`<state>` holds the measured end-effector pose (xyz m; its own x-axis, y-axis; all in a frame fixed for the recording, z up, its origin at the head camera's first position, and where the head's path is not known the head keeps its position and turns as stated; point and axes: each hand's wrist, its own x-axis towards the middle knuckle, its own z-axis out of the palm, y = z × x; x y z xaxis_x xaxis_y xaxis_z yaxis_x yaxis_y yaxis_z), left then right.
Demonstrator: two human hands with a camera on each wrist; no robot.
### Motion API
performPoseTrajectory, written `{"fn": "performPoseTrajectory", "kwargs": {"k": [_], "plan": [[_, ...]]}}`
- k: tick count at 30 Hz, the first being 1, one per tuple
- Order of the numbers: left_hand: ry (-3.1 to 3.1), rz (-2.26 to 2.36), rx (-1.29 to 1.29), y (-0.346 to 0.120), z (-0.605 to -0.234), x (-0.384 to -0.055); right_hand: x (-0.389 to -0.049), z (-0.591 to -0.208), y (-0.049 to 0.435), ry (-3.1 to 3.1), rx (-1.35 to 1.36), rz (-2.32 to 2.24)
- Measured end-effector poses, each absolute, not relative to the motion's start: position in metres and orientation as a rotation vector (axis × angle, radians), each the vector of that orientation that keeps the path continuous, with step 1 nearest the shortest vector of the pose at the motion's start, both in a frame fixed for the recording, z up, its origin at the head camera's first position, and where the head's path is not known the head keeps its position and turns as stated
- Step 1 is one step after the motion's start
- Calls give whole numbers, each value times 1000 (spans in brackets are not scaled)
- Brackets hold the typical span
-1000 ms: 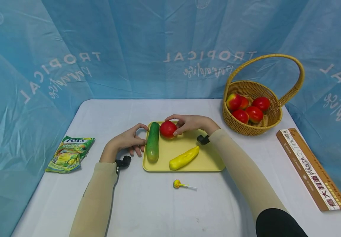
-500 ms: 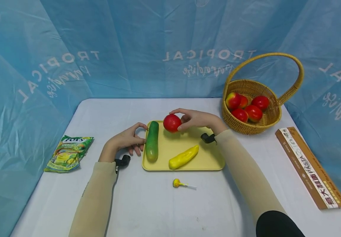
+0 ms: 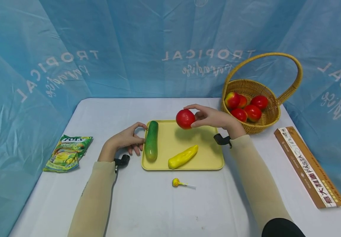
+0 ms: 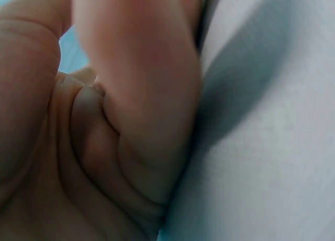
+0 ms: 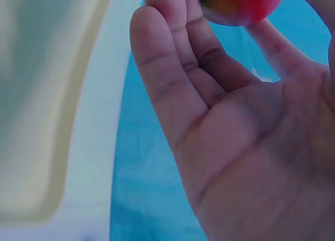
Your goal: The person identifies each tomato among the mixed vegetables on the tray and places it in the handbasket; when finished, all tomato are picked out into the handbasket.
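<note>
In the head view my right hand (image 3: 212,119) grips a red apple (image 3: 185,119) between thumb and fingers, raised above the yellow tray (image 3: 158,167). The right wrist view shows part of this apple (image 5: 243,3) at the fingertips. My left hand (image 3: 126,138) stays at the tray's left edge, loosely bent, its index fingertip and thumb tip at the rim close to a green cucumber (image 3: 151,141). The left wrist view shows only that hand's fingers and palm (image 4: 104,121); its fingertips are hidden. A yellow pepper-like vegetable (image 3: 183,157) lies on the tray.
A wicker basket (image 3: 269,120) with several red apples (image 3: 252,113) stands at the back right. A pasta box (image 3: 309,168) lies along the right side, a green candy bag (image 3: 68,153) on the left. A lollipop (image 3: 176,182) lies in front of the tray.
My right hand has lifted the apple off the tray beside the cucumber and carried it to the right. The left hand has stayed in nearly the same place.
</note>
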<state>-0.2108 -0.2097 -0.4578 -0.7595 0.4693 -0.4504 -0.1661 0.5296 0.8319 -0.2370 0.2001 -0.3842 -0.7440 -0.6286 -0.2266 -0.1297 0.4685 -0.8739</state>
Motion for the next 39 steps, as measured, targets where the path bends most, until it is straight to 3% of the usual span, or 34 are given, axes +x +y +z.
{"fn": "performPoseTrajectory", "kwargs": {"k": [24,39], "plan": [[2114,1215,244,-210,-459,-211,-207,-358,294,2418,-289,-1452],[2119,1221,243,-209,-459,-212,-208,-367,337,2543,-52,-1681]]}}
